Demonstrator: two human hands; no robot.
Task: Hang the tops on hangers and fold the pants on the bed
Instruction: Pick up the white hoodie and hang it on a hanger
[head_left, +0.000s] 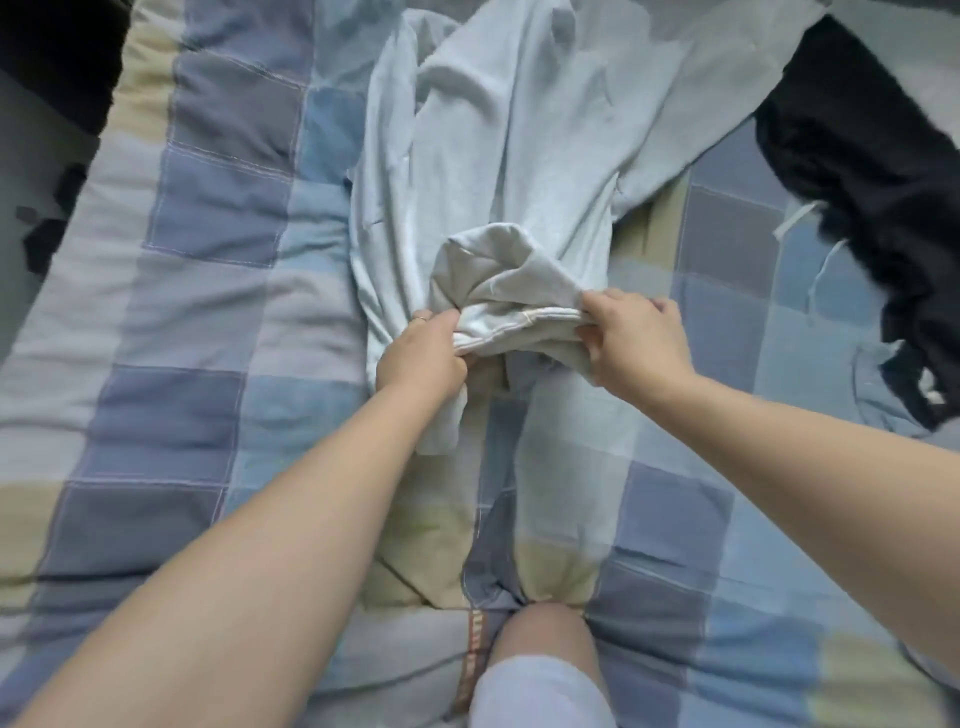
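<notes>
Pants (545, 156) between left grip (421, 353), right grip (639, 338)

A patchwork quilt (208, 312) of blue, grey, pale blue and beige squares with light stitching lies rumpled across most of the view. A brown patterned strip (475, 654) runs down it near the bottom. At far left is grey floor (31, 130), with small dark objects (52, 228) on it, too blurred to tell what they are.

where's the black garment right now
In the head view the black garment lies at the upper right on the checked quilt, just right of the pale grey garment.
</notes>
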